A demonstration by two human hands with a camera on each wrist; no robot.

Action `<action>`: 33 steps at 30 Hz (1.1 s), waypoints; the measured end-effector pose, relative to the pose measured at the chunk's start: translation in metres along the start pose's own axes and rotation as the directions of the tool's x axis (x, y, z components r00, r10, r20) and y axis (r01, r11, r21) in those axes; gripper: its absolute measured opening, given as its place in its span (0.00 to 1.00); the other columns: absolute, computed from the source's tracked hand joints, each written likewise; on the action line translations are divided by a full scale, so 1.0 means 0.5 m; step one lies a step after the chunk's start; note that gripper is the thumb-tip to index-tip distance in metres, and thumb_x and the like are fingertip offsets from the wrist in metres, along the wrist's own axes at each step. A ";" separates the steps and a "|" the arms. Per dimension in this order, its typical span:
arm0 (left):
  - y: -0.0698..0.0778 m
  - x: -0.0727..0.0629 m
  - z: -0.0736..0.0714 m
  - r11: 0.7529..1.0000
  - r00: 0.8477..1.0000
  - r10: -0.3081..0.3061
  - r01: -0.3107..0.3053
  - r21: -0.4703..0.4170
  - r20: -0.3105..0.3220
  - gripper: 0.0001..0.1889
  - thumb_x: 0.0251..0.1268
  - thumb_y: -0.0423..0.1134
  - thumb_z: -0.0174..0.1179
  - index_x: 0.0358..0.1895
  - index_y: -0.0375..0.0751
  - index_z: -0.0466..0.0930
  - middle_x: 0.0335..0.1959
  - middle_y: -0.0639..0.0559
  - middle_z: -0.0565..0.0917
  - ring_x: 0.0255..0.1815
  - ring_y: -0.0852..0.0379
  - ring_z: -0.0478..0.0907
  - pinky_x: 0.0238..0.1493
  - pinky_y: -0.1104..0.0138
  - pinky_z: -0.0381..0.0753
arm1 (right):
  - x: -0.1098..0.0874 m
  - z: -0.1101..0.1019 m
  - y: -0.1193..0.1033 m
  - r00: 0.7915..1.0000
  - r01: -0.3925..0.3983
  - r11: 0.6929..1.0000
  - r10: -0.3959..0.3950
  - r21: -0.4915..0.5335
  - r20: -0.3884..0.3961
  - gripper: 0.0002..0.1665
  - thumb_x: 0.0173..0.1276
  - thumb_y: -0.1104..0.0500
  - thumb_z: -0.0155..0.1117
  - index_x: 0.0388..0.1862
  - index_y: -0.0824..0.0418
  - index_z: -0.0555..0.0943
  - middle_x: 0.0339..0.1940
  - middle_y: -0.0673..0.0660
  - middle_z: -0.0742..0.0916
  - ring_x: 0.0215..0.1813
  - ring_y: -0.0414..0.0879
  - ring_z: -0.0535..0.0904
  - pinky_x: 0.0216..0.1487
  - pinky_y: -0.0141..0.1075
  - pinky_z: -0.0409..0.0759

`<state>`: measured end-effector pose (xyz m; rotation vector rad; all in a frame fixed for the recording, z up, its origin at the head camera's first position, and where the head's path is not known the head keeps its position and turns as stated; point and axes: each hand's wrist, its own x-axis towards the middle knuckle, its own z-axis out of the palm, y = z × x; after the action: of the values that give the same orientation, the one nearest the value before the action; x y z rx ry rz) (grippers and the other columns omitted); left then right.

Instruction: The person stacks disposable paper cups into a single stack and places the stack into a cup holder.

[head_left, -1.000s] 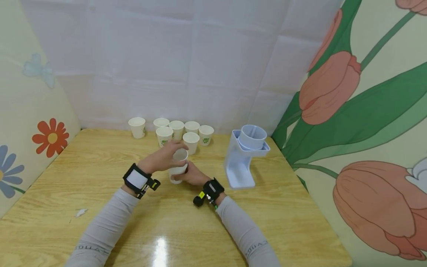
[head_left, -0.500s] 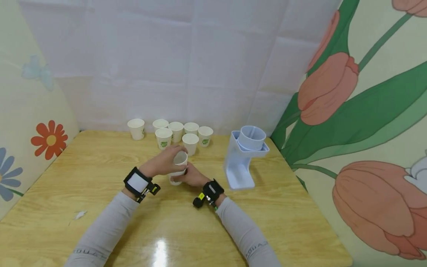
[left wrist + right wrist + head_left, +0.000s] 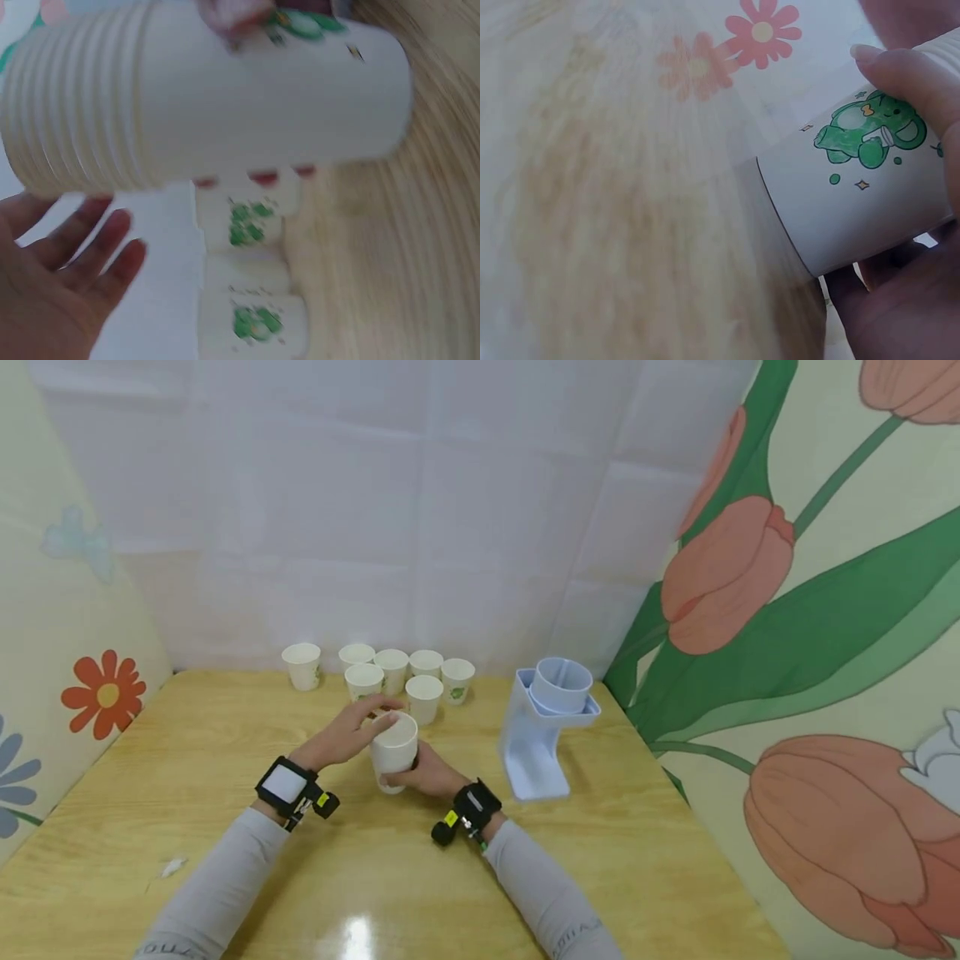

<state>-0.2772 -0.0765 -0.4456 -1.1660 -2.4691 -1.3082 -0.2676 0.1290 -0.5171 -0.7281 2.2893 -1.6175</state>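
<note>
My right hand (image 3: pixel 435 771) grips a stack of nested white paper cups (image 3: pixel 393 752) in the middle of the table, thumb on one side and fingers round the other. A green cartoon animal (image 3: pixel 877 131) is printed on the lowest cup. Several closely spaced rims show at the stack's upper end in the left wrist view. My left hand (image 3: pixel 347 732) is beside that rim end, its fingers loosely spread (image 3: pixel 112 240) and holding nothing. In the head view they overlap the rim's left side.
Several single white paper cups (image 3: pixel 424 702) stand behind the hands along the back, one (image 3: pixel 302 667) apart at the left. At the right is a pale blue stand (image 3: pixel 536 760) with a round cup-like holder (image 3: pixel 562 685) on top. A white scrap (image 3: pixel 173 867) lies on the wooden table (image 3: pixel 420 893).
The left hand has let go of the upper cup, drawn slightly left and spread its fingers. The cups now form one stack in the right hand. The head view has tilted up slightly.
</note>
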 end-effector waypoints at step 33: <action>-0.233 0.068 -0.206 0.837 0.889 -0.322 0.427 0.342 -0.325 0.32 0.64 0.40 0.62 0.67 0.25 0.68 0.70 0.21 0.60 0.70 0.19 0.54 0.64 0.29 0.57 | -0.009 0.011 0.013 0.999 0.035 0.997 -0.036 0.063 0.008 0.40 0.62 0.65 0.75 0.72 0.58 0.69 0.64 0.54 0.81 0.62 0.41 0.77 0.67 0.37 0.71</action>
<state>-0.4042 -0.1726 -0.4442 -0.3948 -2.6703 -0.8666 -0.2628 0.1286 -0.5255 -0.7640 2.2202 -1.6896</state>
